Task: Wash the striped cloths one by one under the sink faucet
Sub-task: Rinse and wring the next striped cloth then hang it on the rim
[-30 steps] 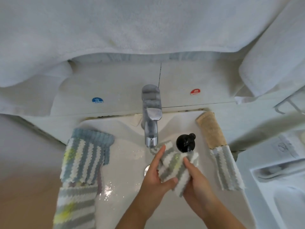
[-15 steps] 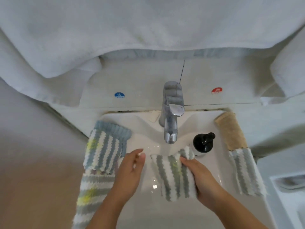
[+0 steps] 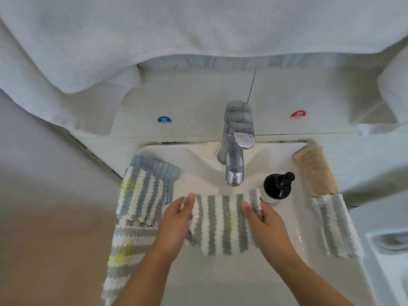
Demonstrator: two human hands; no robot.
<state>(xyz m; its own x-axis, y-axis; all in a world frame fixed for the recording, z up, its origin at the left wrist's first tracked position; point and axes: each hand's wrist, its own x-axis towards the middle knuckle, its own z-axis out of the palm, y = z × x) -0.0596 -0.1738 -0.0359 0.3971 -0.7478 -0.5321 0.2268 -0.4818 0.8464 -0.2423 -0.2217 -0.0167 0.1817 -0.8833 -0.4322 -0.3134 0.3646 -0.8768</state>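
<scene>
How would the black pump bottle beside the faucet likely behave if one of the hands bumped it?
The black pump bottle looks upright on the sink rim, so a knock may tip it. The glossy rim beside it looks wet, so it could slide. Right hand, gripping the striped cloth, is nearest.

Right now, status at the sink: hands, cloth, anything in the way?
Left hand and right hand each grip an end of the striped cloth. Cloth spread flat below the faucet. Black pump bottle close beside right hand.
</scene>
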